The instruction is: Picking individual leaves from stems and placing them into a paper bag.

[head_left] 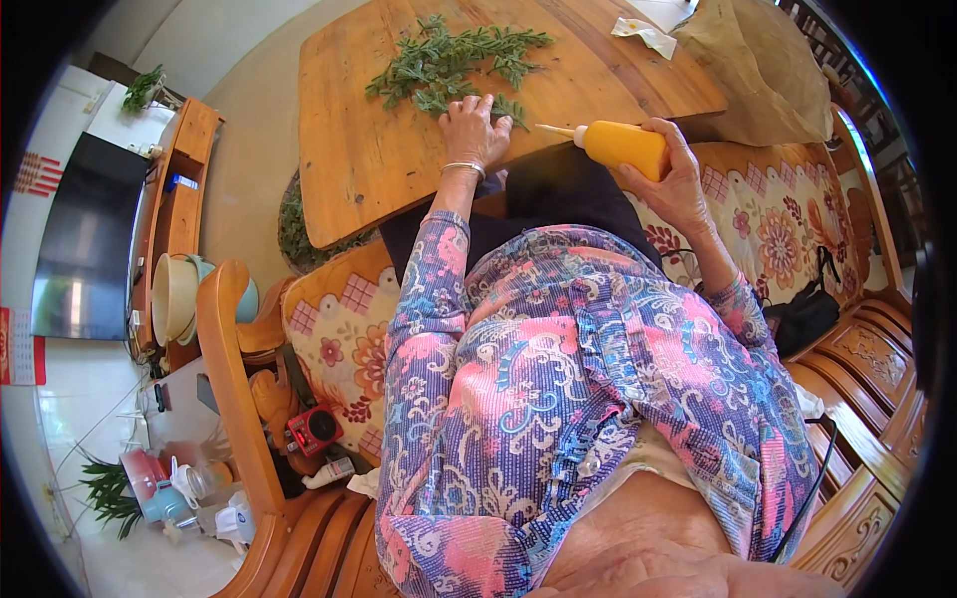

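Spreading ahead of the left hand [472, 133] is a wooden table [379, 159] strewn with green sprigs [439, 62]; its fingers rest flat on the nearest ones. The right hand [673, 184] is clamped round 1 orange squeeze bottle [620, 146], nozzle pointing left.

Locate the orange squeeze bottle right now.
In the head view, the orange squeeze bottle is in the right hand, upper right of centre, nozzle pointing left toward the left hand and the green sprigs on the wooden table.
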Motion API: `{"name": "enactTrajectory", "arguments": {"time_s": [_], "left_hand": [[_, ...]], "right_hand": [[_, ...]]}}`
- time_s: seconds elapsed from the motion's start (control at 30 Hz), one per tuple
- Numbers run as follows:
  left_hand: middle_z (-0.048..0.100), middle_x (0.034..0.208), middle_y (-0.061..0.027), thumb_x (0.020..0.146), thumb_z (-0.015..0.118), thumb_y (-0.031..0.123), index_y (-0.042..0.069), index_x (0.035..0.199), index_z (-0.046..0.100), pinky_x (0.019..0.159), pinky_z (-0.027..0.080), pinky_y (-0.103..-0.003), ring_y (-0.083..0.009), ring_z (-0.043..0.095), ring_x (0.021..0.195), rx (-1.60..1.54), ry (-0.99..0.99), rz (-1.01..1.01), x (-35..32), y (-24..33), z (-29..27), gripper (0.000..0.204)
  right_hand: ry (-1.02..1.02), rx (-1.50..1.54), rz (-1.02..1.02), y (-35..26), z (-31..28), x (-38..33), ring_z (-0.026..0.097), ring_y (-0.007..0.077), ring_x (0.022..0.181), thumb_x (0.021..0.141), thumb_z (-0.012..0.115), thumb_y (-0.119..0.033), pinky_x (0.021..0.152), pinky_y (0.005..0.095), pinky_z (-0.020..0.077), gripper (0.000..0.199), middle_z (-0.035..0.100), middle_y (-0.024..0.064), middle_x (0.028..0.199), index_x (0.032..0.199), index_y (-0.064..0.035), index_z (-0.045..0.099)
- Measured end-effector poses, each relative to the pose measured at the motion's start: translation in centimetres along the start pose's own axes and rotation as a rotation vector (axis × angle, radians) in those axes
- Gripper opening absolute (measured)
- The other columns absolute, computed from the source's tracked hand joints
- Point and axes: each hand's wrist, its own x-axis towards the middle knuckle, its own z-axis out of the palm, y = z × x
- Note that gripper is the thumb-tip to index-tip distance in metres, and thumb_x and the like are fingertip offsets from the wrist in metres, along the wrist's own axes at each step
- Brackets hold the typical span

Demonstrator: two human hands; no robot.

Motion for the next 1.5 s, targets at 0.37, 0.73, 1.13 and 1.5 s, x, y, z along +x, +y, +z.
{"name": "enactTrajectory", "arguments": {"time_s": [0.37,0.73,1.13,1.5], "left_hand": [[0.06,0.114,-0.0102,0.078,0.057,0.038,0.008,0.118,0.061,0.086,0.038,-0.041,-0.0299,0.051,0.099,-0.002,0.011,-0.012,-0.1,0.1,-0.1,0.049],[0.06,0.113,-0.0113,0.078,0.058,0.039,0.006,0.12,0.058,0.085,0.038,-0.041,-0.0302,0.052,0.099,-0.001,0.021,-0.007,-0.1,0.1,-0.1,0.053],[0.06,0.114,-0.011,0.078,0.058,0.037,0.007,0.119,0.058,0.086,0.038,-0.041,-0.03,0.051,0.1,-0.005,0.009,-0.018,-0.1,0.2,0.0,0.051],[0.06,0.113,-0.0106,0.078,0.058,0.037,0.008,0.119,0.058,0.085,0.038,-0.041,-0.0288,0.052,0.098,-0.065,0.066,-0.014,-0.3,-0.3,0.2,0.051]], "right_hand": [[0.04,0.132,0.045,-0.2,0.5,1.2,0.055,0.0218,0.087,0.071,0.076,-0.007,0.077,0.0279,0.0501,0.053,0.054,0.0093,0.105,0.117,-0.0099,0.049],[0.046,0.003,-0.074,1.9,2.8,2.9,0.055,0.0223,0.088,0.071,0.077,-0.011,0.078,0.0287,0.0483,0.053,0.054,0.0097,0.106,0.116,-0.0093,0.05],[0.035,-0.031,-0.085,1.5,3.2,3.1,0.055,0.023,0.088,0.071,0.077,-0.011,0.078,0.029,0.0489,0.052,0.054,0.0099,0.106,0.116,-0.0088,0.05],[0.075,0.077,-0.028,1.2,1.1,1.6,0.056,0.0198,0.082,0.074,0.075,-0.011,0.073,0.0254,0.0494,0.049,0.054,0.0101,0.103,0.116,-0.0103,0.05]]}}
